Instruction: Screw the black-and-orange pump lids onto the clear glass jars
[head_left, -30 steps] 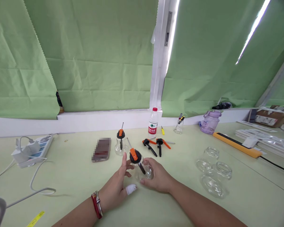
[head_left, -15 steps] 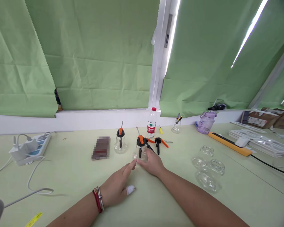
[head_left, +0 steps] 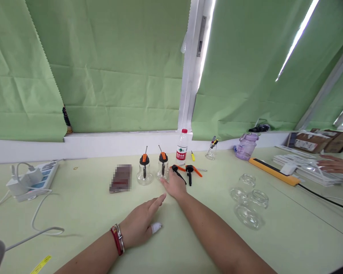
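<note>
My right hand (head_left: 175,186) reaches forward over the pale green table (head_left: 82,213). Its fingers are loosely spread at the foot of a small clear glass bottle (head_left: 162,170) with a black and orange pump cap, and nothing is in its grasp. A second bottle of the same kind (head_left: 144,172) stands just to the left, close beside the first. My left hand (head_left: 143,221) lies on the table nearer to me, fingers stretched forward, with a white bandage on the thumb and a red and silver bracelet on the wrist. It holds nothing.
Two loose orange and black pump heads (head_left: 187,171) lie right of the bottles, before a red-capped water bottle (head_left: 182,151). A blurred phone (head_left: 121,178) is left, several empty glass jars (head_left: 248,201) right. A power strip (head_left: 31,179) sits far left. Another person's hand (head_left: 334,164) rests far right.
My right hand carried the capped bottle away from me, set it upright beside the other bottle and let go. My left hand released it and stayed on the table.
</note>
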A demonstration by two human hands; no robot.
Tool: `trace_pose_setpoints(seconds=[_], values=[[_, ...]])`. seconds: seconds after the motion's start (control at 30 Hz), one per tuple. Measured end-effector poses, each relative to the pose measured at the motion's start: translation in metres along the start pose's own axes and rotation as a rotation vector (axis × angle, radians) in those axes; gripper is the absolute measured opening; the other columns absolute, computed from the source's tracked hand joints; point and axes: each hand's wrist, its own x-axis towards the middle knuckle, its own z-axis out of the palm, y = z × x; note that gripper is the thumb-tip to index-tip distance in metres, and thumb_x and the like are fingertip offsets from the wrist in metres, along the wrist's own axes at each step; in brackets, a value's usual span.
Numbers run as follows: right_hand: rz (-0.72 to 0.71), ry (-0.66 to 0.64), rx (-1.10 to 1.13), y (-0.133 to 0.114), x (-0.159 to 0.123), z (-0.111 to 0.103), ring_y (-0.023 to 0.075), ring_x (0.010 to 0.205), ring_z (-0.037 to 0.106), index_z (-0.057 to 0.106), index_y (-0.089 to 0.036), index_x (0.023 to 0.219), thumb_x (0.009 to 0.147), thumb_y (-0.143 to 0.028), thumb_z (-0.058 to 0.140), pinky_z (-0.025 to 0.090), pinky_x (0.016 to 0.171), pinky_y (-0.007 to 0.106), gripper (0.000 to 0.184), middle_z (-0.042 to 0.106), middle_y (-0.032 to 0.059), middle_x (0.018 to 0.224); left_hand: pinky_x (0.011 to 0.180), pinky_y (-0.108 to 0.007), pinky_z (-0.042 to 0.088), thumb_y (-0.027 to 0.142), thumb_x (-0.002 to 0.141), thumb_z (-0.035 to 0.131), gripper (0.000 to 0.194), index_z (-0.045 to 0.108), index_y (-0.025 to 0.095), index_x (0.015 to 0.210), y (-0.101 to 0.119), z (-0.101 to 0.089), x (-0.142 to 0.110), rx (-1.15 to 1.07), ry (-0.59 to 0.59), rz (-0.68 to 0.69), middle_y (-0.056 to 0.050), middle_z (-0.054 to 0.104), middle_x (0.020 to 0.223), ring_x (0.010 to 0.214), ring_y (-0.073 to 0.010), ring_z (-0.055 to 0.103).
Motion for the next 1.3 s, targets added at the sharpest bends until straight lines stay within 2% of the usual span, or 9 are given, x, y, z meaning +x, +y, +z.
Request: trace_pose_setpoints(seconds=[0.13, 0.3, 0.37, 0.47, 0.57, 0.73, 0.97, 1.1, 1.3], values=[[-0.056, -0.003, 0.004, 0.002, -0.020, -0.006, 0.0290, 0.129, 0.037, 0.022, -0.007, 0.141, 0.087, -0.042, 0.042, 0.036, 0.099, 0.041, 0.067, 0.037, 0.0191, 0.142, 0.091, -0.046, 0.046, 0.011, 0.078, 0.053, 0.089, -0.002, 0.032, 0.145, -0.001, -0.001, 0.000, 0.054, -0.031, -0.005, -0.011, 0.049, 0.130, 0.110, -0.0267, 0.052], [-0.240, -0.076, -0.002, 0.022, -0.085, -0.030, 0.0216, 0.129, 0.037, 0.032, -0.018, 0.139, 0.081, -0.029, 0.051, 0.035, 0.104, 0.033, 0.061, 0.035, 0.0082, 0.145, 0.093, -0.046, 0.044, 0.012, 0.081, 0.051, 0.084, 0.001, 0.032, 0.145, -0.002, -0.003, 0.000, 0.080, -0.031, -0.003, -0.011, 0.049, 0.131, 0.113, -0.0266, 0.051], [-0.375, -0.084, -0.048, 0.035, -0.110, -0.042, 0.0233, 0.130, 0.034, 0.031, -0.016, 0.140, 0.083, -0.026, 0.047, 0.033, 0.106, 0.037, 0.060, 0.031, 0.0104, 0.147, 0.093, -0.045, 0.045, 0.013, 0.082, 0.050, 0.082, 0.002, 0.031, 0.145, -0.003, -0.002, 0.000, 0.080, -0.028, -0.007, -0.011, 0.050, 0.131, 0.113, -0.0268, 0.052], [-0.376, -0.042, -0.117, 0.055, -0.128, -0.053, 0.0252, 0.129, 0.035, 0.034, -0.016, 0.139, 0.084, -0.024, 0.045, 0.032, 0.105, 0.040, 0.056, 0.030, 0.0106, 0.147, 0.092, -0.045, 0.046, 0.014, 0.082, 0.050, 0.080, 0.003, 0.030, 0.145, -0.003, -0.001, 0.000, 0.082, -0.033, -0.012, -0.011, 0.051, 0.130, 0.112, -0.0274, 0.053], [-0.246, -0.010, -0.126, 0.063, -0.117, -0.055, 0.0242, 0.128, 0.037, 0.035, -0.016, 0.137, 0.085, -0.026, 0.045, 0.034, 0.104, 0.037, 0.054, 0.031, 0.0108, 0.146, 0.091, -0.045, 0.046, 0.014, 0.082, 0.050, 0.080, 0.002, 0.031, 0.145, -0.003, 0.000, 0.000, 0.093, -0.042, -0.009, -0.012, 0.052, 0.129, 0.111, -0.0275, 0.054], [-0.071, 0.046, -0.152, 0.056, -0.064, -0.041, 0.0232, 0.122, 0.045, 0.037, -0.018, 0.134, 0.088, -0.026, 0.041, 0.041, 0.095, 0.034, 0.047, 0.037, 0.0100, 0.143, 0.090, -0.046, 0.047, 0.013, 0.081, 0.050, 0.081, 0.002, 0.031, 0.145, -0.005, -0.001, -0.001, 0.106, -0.040, -0.011, -0.011, 0.052, 0.128, 0.109, -0.0272, 0.054], [0.094, 0.079, -0.185, 0.050, -0.011, -0.020, 0.0240, 0.098, 0.060, 0.055, -0.020, 0.114, 0.088, -0.023, 0.044, 0.044, 0.077, 0.032, 0.028, 0.062, 0.0107, 0.110, 0.091, -0.046, 0.046, 0.012, 0.081, 0.050, 0.081, 0.004, 0.032, 0.145, -0.007, 0.000, 0.000, 0.118, -0.041, -0.002, -0.011, 0.052, 0.129, 0.110, -0.0279, 0.054], [0.097, 0.089, -0.168, 0.056, -0.011, -0.020, 0.0222, 0.091, 0.061, 0.062, -0.018, 0.098, 0.086, -0.018, 0.046, 0.043, 0.075, 0.030, 0.020, 0.060, 0.0107, 0.107, 0.091, -0.046, 0.046, 0.013, 0.080, 0.051, 0.082, 0.005, 0.033, 0.145, -0.008, 0.001, 0.000, 0.109, -0.049, -0.004, -0.010, 0.052, 0.130, 0.111, -0.0281, 0.054], [-0.012, 0.145, -0.055, 0.061, -0.043, -0.032, 0.0232, 0.099, 0.057, 0.054, -0.016, 0.115, 0.088, -0.017, 0.040, 0.044, 0.082, 0.032, 0.031, 0.058, 0.0116, 0.109, 0.088, -0.047, 0.045, 0.013, 0.080, 0.050, 0.081, 0.006, 0.033, 0.145, -0.008, 0.002, -0.001, 0.010, -0.053, -0.051, -0.011, 0.055, 0.124, 0.105, -0.0280, 0.055]])
